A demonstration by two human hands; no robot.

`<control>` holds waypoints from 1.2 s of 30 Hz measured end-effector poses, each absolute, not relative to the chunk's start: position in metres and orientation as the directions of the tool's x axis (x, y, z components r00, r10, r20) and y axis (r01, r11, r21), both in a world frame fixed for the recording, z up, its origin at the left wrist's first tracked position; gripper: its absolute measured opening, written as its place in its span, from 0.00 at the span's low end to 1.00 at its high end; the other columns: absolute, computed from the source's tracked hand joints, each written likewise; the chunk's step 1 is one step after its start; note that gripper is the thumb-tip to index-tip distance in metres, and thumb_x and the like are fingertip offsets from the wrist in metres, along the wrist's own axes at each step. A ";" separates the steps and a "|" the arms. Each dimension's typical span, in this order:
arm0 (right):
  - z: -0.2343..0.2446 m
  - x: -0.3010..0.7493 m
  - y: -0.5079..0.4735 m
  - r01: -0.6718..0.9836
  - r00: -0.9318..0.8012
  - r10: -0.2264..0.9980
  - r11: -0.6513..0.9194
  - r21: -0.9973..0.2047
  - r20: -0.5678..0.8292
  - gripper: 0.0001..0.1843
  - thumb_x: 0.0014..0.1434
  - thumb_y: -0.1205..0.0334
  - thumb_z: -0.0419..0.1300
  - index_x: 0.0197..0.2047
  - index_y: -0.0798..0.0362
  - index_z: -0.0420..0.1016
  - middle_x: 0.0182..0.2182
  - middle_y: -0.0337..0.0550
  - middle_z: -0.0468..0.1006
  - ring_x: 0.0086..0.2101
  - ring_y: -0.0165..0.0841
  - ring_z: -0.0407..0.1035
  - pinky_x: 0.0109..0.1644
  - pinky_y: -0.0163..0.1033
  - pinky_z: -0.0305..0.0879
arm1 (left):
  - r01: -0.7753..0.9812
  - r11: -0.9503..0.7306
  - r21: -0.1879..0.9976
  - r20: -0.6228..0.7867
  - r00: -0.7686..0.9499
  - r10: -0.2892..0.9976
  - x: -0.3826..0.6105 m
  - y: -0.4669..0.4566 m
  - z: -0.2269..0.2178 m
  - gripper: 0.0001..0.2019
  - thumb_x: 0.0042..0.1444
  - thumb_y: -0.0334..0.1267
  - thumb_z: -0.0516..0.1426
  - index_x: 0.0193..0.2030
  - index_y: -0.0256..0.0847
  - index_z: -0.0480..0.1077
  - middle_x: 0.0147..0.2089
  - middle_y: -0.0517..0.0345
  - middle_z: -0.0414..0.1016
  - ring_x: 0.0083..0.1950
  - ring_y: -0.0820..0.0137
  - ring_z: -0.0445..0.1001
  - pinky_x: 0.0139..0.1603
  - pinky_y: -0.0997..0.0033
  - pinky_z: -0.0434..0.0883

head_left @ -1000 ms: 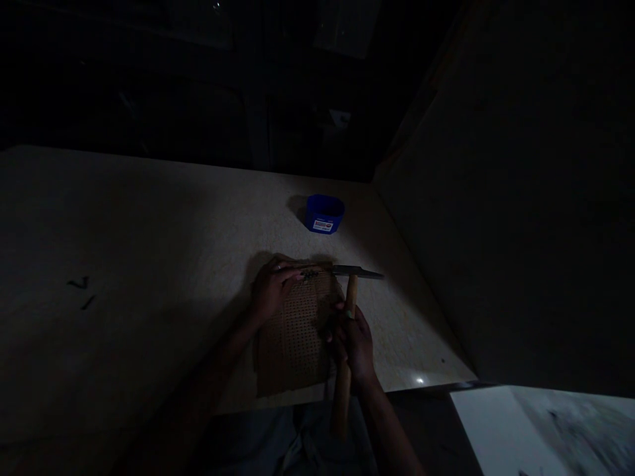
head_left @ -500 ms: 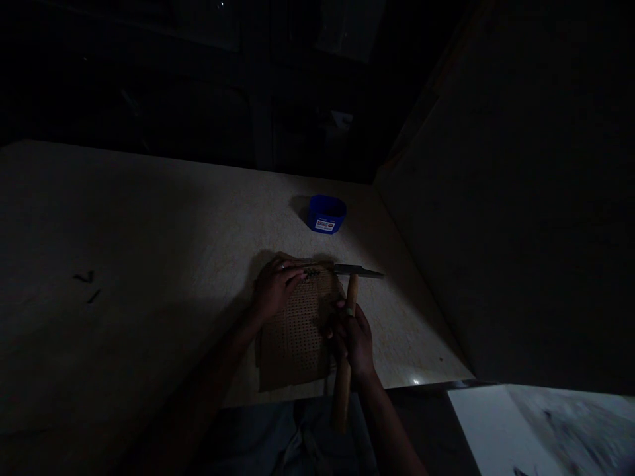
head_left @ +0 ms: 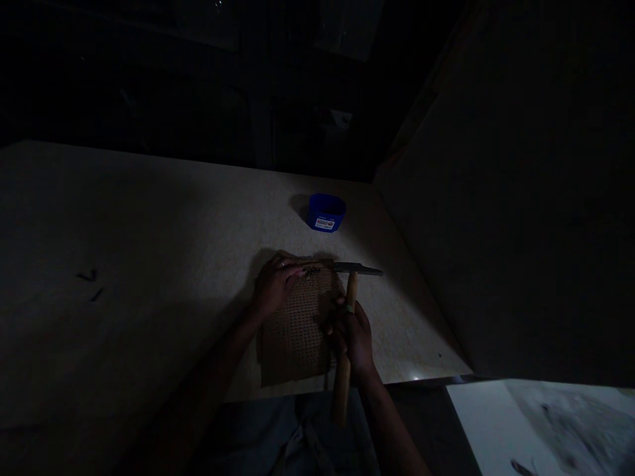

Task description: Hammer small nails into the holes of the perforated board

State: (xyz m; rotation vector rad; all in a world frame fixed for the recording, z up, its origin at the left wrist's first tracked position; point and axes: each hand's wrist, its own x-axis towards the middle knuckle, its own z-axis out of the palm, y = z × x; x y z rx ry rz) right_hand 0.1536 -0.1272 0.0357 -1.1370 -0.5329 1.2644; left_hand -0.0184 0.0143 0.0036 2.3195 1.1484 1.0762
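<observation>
A brown cardboard sheet (head_left: 303, 334) with rows of small dark marks or holes lies on the table before me. My left hand (head_left: 274, 291) rests on its upper left part, fingers stretched toward a little cluster of small dark pieces (head_left: 312, 271). The dimness hides what those pieces are and whether one sits between my fingertips. My right hand (head_left: 354, 337) is closed around the wooden handle of a hammer (head_left: 352, 287). The hammer's dark metal head lies level by the sheet's upper right corner, and the handle's end sticks out past the table's front edge.
Beyond the cardboard stands a blue plastic tub (head_left: 326, 213) with a white label. Dark thin scraps (head_left: 88, 276) lie on the table (head_left: 163, 231) at left. A dark panel (head_left: 516, 218) rises along the right side. A pale surface (head_left: 486, 423) shows at lower right.
Very little differs. The view has shifted slightly; both hands, the hammer and the cardboard keep nearly the same places.
</observation>
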 end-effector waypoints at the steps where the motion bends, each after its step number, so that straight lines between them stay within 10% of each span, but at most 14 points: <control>1: 0.036 0.153 -0.127 -0.466 0.284 0.924 -0.100 -0.879 -0.256 0.16 0.58 0.52 0.63 0.45 0.50 0.67 0.13 0.22 0.61 0.12 0.23 0.53 0.16 0.27 0.48 | 0.533 -0.612 0.584 0.478 0.383 0.791 -0.018 0.014 0.004 0.10 0.65 0.35 0.57 0.44 0.46 0.82 0.43 0.52 0.81 0.49 0.61 0.75 0.51 0.56 0.73; 20: 0.056 0.160 -0.125 -0.158 0.119 0.969 -0.196 -0.968 -0.215 0.21 0.59 0.47 0.60 0.49 0.52 0.67 0.18 0.28 0.68 0.12 0.24 0.53 0.13 0.28 0.47 | 0.509 -0.639 0.577 0.510 0.387 0.769 -0.017 0.014 0.004 0.08 0.63 0.35 0.61 0.45 0.46 0.81 0.45 0.53 0.81 0.50 0.62 0.75 0.52 0.57 0.73; 29: 0.098 0.174 -0.116 0.366 0.008 0.999 0.031 -0.930 0.037 0.17 0.66 0.57 0.53 0.54 0.52 0.73 0.39 0.43 0.80 0.38 0.37 0.73 0.39 0.37 0.69 | 0.552 -0.630 0.546 0.479 0.412 0.776 -0.018 0.013 0.006 0.06 0.63 0.34 0.60 0.40 0.46 0.80 0.40 0.55 0.80 0.46 0.64 0.74 0.48 0.61 0.72; 36: 0.100 0.167 -0.106 0.510 -0.113 0.982 -0.072 -0.857 -0.150 0.17 0.67 0.57 0.52 0.52 0.55 0.75 0.40 0.48 0.83 0.37 0.40 0.75 0.41 0.40 0.67 | 0.579 -0.636 0.510 0.460 0.441 0.770 -0.020 0.014 0.008 0.08 0.62 0.33 0.61 0.32 0.44 0.80 0.37 0.55 0.78 0.45 0.63 0.73 0.49 0.60 0.71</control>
